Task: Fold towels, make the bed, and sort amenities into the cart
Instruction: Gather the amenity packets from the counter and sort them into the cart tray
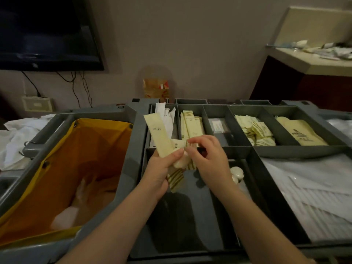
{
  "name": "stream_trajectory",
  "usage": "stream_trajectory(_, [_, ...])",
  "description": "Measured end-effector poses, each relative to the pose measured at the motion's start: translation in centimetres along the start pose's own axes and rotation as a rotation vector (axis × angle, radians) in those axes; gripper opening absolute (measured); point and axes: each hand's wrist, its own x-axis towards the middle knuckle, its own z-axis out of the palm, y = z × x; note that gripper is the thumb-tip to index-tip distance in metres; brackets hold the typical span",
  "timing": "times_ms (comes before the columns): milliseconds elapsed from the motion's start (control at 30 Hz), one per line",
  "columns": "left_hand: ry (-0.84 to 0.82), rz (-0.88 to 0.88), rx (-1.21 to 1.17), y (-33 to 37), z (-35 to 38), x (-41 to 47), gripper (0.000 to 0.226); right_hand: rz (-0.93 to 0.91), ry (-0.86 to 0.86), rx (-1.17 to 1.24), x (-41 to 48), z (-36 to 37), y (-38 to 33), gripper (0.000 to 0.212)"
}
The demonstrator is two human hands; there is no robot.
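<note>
My left hand [162, 168] grips a bundle of cream amenity packets [159, 136], some with brown stripes, plus a small white wrapped item, above the grey cart tray [238, 151]. My right hand [207, 159] pinches the top edge of one striped packet in that bundle. The back compartments hold white sachets [167, 119], cream striped packets [190, 124], a dark packet [219, 126], folded cream packets [255, 132] and cream bags [301, 134]. Two small white wrapped items [237, 173] lie in the front compartment beside my right wrist.
A yellow-orange laundry bag [85, 159] hangs open at the cart's left with pale items inside. White linen [17, 138] lies far left. Clear plastic bags [314, 189] fill the right compartment. A counter [308, 60] with loose amenities stands at the back right, a TV [47, 35] on the wall.
</note>
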Motion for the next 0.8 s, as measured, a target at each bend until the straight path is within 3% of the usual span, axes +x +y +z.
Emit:
stream_trajectory(267, [-0.021,-0.080,0.008,-0.7,0.1,-0.9,0.020,0.012,-0.054,-0.243,-3.4,0.6,0.9,0.050])
stream_trajectory(500, [-0.165,-0.048,0.158,-1.4,0.7,-2.2,0.052,-0.008,0.119,-0.225,-4.6,-0.3,1.6,0.042])
stream_trajectory(700, [-0.203,0.008,0.402,-2.9,2.1,-2.9,0.048,0.080,0.073,-0.251,-5.5,-2.7,2.7,0.042])
stream_trajectory(800, [-0.160,0.005,0.370,-3.9,3.7,-3.4,0.053,0.136,-0.064,-0.135,-5.6,-5.0,2.8,0.038])
